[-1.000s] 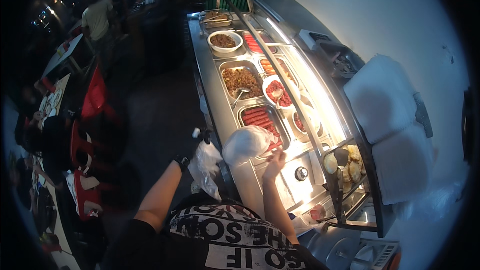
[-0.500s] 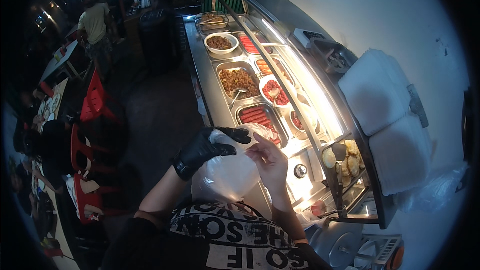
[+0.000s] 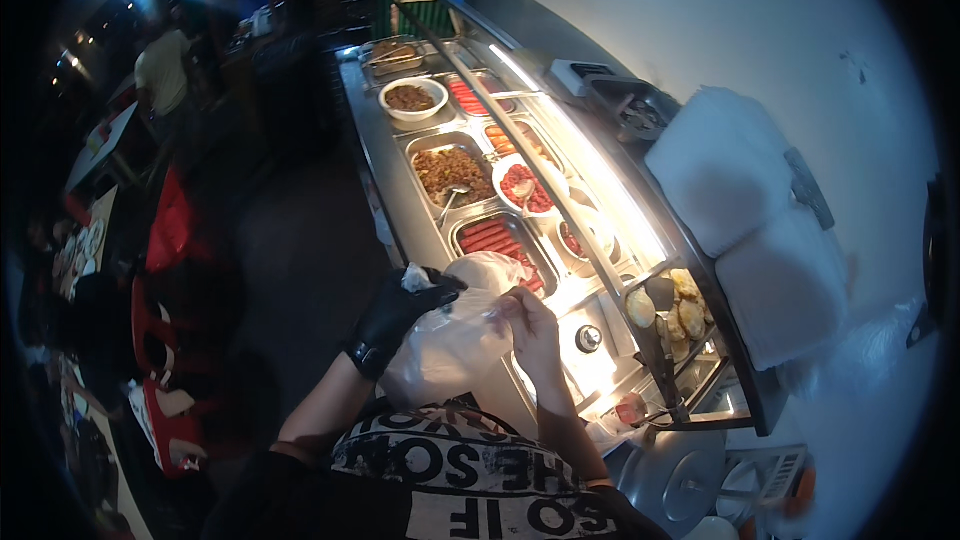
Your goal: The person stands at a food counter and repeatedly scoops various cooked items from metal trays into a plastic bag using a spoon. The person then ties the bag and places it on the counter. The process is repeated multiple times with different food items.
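Observation:
My left hand (image 3: pixel 392 318), in a black glove, is closed on a thin clear-white plastic bag (image 3: pixel 440 365) in front of my chest. A bunched white bit of plastic (image 3: pixel 416 278) pokes out by its thumb and fingers. My bare right hand (image 3: pixel 533 332) pinches the bag's other side between thumb and fingertips. The bag hangs loosely and looks puffed out; I cannot make out any contents. Just beyond the hands, a metal tray of red sausages (image 3: pixel 490 236) is partly covered by the bag's upper part.
The lit food counter holds a tray of browned chopped food (image 3: pixel 450 172) with a spoon, a white bowl of red food (image 3: pixel 522 186) and a bowl of brown food (image 3: pixel 411 97). A glass-case frame (image 3: pixel 560 190) runs along its right. Stacked white foam boxes (image 3: pixel 725 175) stand right; red chairs (image 3: pixel 170 420) left.
The counter has shifted left in the picture as the view turned. My left fingers, spread around the bag before, have drawn together on it. My right hand still pinches the bag, slightly lower.

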A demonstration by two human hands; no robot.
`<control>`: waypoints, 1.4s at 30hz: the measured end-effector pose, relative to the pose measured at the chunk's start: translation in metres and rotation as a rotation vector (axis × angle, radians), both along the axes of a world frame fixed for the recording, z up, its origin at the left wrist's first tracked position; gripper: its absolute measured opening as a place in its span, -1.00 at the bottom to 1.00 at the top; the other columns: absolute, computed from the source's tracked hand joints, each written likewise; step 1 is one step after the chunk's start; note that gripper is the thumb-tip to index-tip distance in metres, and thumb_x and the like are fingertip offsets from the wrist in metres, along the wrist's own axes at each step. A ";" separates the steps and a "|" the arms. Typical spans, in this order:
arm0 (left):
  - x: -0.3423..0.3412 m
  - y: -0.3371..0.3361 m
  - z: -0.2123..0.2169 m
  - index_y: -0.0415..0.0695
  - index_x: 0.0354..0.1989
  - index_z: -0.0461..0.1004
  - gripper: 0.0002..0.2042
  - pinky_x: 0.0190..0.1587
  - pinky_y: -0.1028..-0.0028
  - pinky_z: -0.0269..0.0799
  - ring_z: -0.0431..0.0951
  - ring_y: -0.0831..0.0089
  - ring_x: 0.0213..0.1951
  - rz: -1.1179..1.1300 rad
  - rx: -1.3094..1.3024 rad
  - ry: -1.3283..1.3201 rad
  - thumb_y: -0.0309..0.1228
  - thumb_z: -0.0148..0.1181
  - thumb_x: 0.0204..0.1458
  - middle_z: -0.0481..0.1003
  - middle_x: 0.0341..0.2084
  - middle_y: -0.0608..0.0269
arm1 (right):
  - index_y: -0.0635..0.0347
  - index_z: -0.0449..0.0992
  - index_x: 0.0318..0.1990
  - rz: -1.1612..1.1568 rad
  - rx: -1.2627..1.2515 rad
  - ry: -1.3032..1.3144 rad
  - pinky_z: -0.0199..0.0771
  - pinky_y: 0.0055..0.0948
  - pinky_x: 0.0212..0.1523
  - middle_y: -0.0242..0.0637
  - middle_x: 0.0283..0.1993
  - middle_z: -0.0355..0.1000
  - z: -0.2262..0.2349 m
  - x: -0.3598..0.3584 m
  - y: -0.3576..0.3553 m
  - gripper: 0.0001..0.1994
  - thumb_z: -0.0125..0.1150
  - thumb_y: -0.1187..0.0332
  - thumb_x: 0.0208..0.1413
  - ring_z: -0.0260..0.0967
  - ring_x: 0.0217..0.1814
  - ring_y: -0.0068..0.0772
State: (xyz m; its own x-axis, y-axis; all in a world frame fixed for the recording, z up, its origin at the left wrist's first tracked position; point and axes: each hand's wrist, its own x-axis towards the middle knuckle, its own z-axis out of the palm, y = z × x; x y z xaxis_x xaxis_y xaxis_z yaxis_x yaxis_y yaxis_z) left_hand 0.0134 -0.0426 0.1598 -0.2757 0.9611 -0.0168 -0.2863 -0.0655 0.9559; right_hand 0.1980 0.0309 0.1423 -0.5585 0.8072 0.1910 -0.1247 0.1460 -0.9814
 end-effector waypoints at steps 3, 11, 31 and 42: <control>0.004 0.004 -0.013 -0.24 -0.35 0.56 -0.88 -0.42 0.62 0.32 0.41 0.66 -0.49 0.019 -0.115 0.024 -0.44 0.23 0.00 0.53 -0.47 0.31 | 0.32 0.39 -0.36 -0.029 0.089 0.096 0.29 -0.59 -0.34 -0.37 -0.45 0.33 0.011 -0.001 -0.004 -0.69 -0.13 0.26 0.30 0.24 -0.43 -0.63; 0.013 0.024 -0.045 -0.08 -0.34 0.40 -0.80 -0.37 0.56 0.26 0.30 0.63 -0.46 -0.124 -0.136 0.056 -0.25 -0.05 0.21 0.31 -0.55 0.45 | 0.30 0.41 -0.20 -0.038 0.069 0.189 0.36 -0.53 -0.16 -0.37 -0.25 0.31 -0.036 0.001 -0.020 -0.86 0.09 0.40 0.17 0.30 -0.23 -0.56; 0.026 0.076 -0.094 -0.13 -0.25 0.41 -0.70 -0.27 0.47 0.39 0.43 0.47 -0.41 -0.505 -0.363 -0.117 -0.14 -0.10 0.21 0.42 -0.45 0.27 | 0.11 0.42 -0.09 -0.044 -0.579 0.878 0.27 -0.61 -0.42 -0.57 -0.41 0.28 -0.063 0.027 -0.023 -0.75 0.04 0.19 0.20 0.18 -0.50 -0.73; -0.077 0.021 -0.119 -0.20 -0.16 0.41 -0.58 -0.21 0.41 0.48 0.52 0.36 -0.36 -0.427 -0.440 -0.584 -0.04 -0.13 0.19 0.49 -0.37 0.14 | 0.39 0.31 0.14 0.158 -0.420 0.271 0.28 -0.31 0.16 -0.11 0.30 0.15 -0.113 0.035 -0.035 -0.46 0.03 0.12 0.14 0.19 0.23 -0.26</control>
State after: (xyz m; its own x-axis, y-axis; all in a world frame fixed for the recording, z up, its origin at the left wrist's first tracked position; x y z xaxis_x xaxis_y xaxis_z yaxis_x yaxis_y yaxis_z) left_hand -0.0631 -0.0216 0.0404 0.2791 0.8532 -0.4406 -0.6573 0.5042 0.5601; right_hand 0.2332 -0.0043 0.0297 -0.6552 0.7551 0.0240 -0.3712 -0.2940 -0.8808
